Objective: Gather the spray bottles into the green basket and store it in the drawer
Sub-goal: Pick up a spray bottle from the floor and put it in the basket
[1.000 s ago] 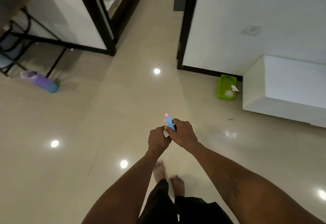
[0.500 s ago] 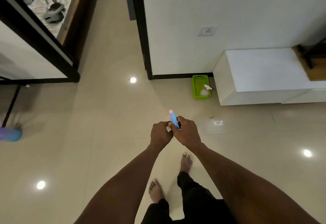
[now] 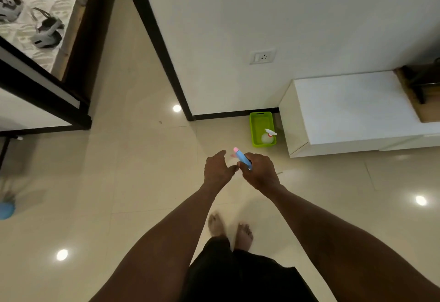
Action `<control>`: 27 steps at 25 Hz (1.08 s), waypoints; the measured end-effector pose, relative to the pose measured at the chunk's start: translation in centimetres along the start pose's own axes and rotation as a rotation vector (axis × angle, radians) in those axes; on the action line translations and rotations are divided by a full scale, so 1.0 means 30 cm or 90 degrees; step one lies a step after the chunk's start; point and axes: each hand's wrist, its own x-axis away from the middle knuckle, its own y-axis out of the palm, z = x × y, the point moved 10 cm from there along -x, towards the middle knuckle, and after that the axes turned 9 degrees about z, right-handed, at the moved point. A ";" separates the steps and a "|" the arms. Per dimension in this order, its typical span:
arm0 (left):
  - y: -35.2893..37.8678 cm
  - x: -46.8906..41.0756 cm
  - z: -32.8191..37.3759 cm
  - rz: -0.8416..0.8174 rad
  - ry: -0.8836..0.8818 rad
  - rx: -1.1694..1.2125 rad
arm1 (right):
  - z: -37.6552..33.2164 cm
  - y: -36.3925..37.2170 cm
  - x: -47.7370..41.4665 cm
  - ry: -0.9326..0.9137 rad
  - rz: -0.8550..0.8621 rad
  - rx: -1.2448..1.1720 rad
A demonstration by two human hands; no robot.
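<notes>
My right hand (image 3: pixel 259 171) grips a slim blue spray bottle (image 3: pixel 242 157) with a pink tip that points up and away from me. My left hand (image 3: pixel 217 167) hovers just left of it with loosely spread fingers, holding nothing; its thumb nearly meets my right hand. The green basket (image 3: pixel 256 124) sits on the floor ahead, against the wall and beside the white cabinet (image 3: pixel 352 111). A white spray bottle (image 3: pixel 267 136) with a red-and-white trigger lies inside the basket at its near end.
A black door frame (image 3: pixel 162 49) stands left of the basket. A blue and purple bottle (image 3: pixel 6 209) lies on the floor at the far left, blurred. Several grey headsets (image 3: pixel 47 32) rest on a patterned surface at the top left. Glossy beige tiles cover the floor.
I have walked closer to the basket and cabinet while carrying the blue bottle. My left hand has come off the bottle and opened beside it.
</notes>
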 end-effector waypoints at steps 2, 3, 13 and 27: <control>0.028 -0.084 0.088 -0.005 0.082 -0.017 | 0.036 -0.002 -0.083 -0.010 -0.015 0.035; 0.048 -0.130 0.139 -0.016 0.130 -0.017 | 0.057 -0.008 -0.130 -0.016 -0.016 0.041; 0.211 -0.567 0.494 -0.060 0.274 -0.032 | 0.318 -0.114 -0.636 0.055 -0.014 0.052; 0.776 -1.390 0.581 -0.007 0.221 -0.046 | 0.916 0.241 -1.468 -0.013 -0.106 0.131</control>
